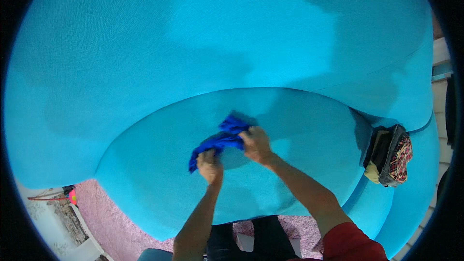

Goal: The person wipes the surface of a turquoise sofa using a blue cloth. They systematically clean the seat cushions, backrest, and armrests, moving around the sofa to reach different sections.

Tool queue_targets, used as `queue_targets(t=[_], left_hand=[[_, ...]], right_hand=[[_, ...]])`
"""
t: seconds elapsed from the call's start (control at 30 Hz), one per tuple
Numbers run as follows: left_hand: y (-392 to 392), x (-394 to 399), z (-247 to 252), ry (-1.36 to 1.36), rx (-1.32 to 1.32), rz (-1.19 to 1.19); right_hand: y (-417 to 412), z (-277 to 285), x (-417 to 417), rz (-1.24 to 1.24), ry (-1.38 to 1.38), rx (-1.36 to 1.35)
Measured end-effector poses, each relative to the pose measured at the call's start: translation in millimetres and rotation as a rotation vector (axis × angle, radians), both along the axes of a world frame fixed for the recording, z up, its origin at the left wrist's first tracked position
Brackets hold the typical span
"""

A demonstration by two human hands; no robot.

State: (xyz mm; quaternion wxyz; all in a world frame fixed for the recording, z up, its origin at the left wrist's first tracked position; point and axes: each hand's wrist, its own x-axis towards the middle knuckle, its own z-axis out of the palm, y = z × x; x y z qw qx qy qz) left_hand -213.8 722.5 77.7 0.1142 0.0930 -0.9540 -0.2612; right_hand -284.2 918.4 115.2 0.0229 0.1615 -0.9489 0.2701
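A crumpled royal-blue cloth (223,141) is held just over the seat of a turquoise upholstered sofa (304,174). My left hand (210,166) grips its lower left part. Higher up and to the right, my right hand (256,144) has hold of the cloth's other side. One end of the fabric sticks out up and left of my right hand. What kind of garment or cloth it is, I cannot tell.
A stack of folded clothes (389,156), some dark and one plaid, rests at the sofa's right side. The tall turquoise backrest (217,43) rises beyond the seat. A pink carpet (108,210) lies below, and a bright pink object (72,196) is at the far left.
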Motion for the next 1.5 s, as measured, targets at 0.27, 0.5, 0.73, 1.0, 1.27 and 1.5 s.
queue_targets(t=[0.27,0.5,0.73,1.0,1.27,1.5], left_hand=[[120.1,2.0,33.9,-0.108,0.058,-0.55],[14.0,-1.6,12.3,-0.025,-0.015,-0.568],[-157.2,10.5,26.2,-0.057,-0.243,-0.134],[-98.8,95.5,19.8,-0.19,-0.188,0.007],[95.9,73.5,44.9,-0.122,0.13,-0.367],[96.4,81.2,43.6,-0.135,0.032,-0.606]], right_hand=[[153.4,-2.7,61.8,-0.569,-0.256,0.248],[33.2,-10.1,58.3,-0.677,-0.372,-0.038],[-141.9,8.8,61.3,0.003,-0.155,-0.141],[-71.8,14.9,97.4,0.192,-0.186,0.044],[125.6,24.3,110.1,-0.345,-0.319,0.331],[148.8,-5.6,167.1,-0.659,-0.358,0.221]])
